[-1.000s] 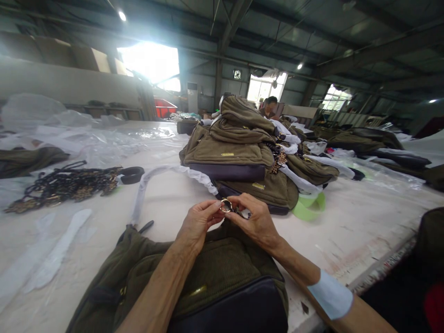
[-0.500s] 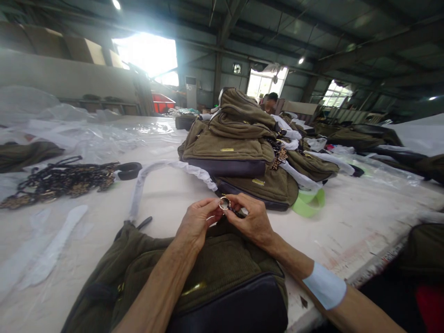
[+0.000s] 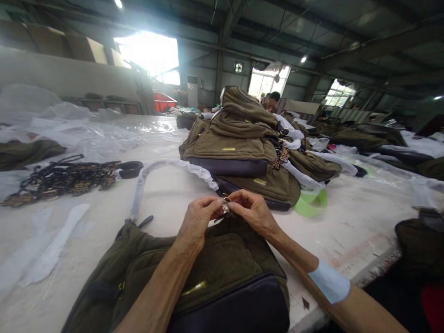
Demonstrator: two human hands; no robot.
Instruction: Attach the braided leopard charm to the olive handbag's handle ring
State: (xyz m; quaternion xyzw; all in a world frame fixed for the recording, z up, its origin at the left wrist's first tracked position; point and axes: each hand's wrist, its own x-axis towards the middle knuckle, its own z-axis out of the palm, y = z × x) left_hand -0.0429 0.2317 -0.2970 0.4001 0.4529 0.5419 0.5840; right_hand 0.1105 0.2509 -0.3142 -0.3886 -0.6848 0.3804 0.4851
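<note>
Gold metal ring (image 3: 226, 201) pinched together between left hand (image 3: 197, 219) and right hand (image 3: 251, 209), just above olive corduroy bag (image 3: 204, 273), white table edge (image 3: 364, 277) beyond right forearm (image 3: 294, 249)

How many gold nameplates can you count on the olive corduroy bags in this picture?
3: one on the upper stacked bag, one on the bag beneath it, one on the nearest bag. More may be hidden.
</note>
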